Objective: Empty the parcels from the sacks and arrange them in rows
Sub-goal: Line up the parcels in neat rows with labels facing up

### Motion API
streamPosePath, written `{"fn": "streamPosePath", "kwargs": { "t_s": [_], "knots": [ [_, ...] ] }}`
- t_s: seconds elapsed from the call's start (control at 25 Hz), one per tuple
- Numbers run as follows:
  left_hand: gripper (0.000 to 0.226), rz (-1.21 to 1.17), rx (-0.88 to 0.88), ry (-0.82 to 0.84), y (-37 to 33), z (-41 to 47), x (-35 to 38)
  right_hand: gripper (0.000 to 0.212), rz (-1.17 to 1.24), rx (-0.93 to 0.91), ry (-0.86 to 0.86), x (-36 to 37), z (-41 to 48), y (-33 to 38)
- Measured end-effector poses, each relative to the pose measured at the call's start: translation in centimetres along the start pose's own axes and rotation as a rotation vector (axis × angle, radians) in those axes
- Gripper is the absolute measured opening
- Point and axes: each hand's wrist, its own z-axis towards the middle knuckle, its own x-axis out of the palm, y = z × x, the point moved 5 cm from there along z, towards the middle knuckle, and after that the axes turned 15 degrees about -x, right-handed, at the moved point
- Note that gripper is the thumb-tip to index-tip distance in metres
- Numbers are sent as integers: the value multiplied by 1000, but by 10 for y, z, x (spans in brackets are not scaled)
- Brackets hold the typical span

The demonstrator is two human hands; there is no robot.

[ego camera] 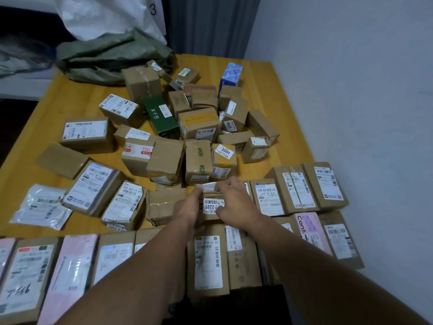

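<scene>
Reaches forward with both arms and grips a small parcel (212,205) between left hand (190,207) and right hand (235,204), both curled round its sides, at the second row on the worktop (271,90), near the heap (199,127).

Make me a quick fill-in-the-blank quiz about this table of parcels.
1. The small box is gripped by ____ hands, the left hand and the right hand.
2. The tall box with white characters in the loose pile is ____ in colour.
3. The crumpled sack lies at the table's far ____ corner.
Missing words: both, green, left.
</scene>
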Motion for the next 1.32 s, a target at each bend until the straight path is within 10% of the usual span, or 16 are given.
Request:
{"fn": "streamPosePath", "kwargs": {
  "t_s": [0.32,0.72,1.32],
  "knots": [
    [26,-170,262,169,-9,-48,-6,8,562,201,-518,-32,-14,7],
    [43,-220,392,220,-23,-64,-12,22,1084,347,-383,-29,-15,21],
    [30,20,233,73,14,-2,12,16,768,570,-277,52,-28,-44]
  ]
}}
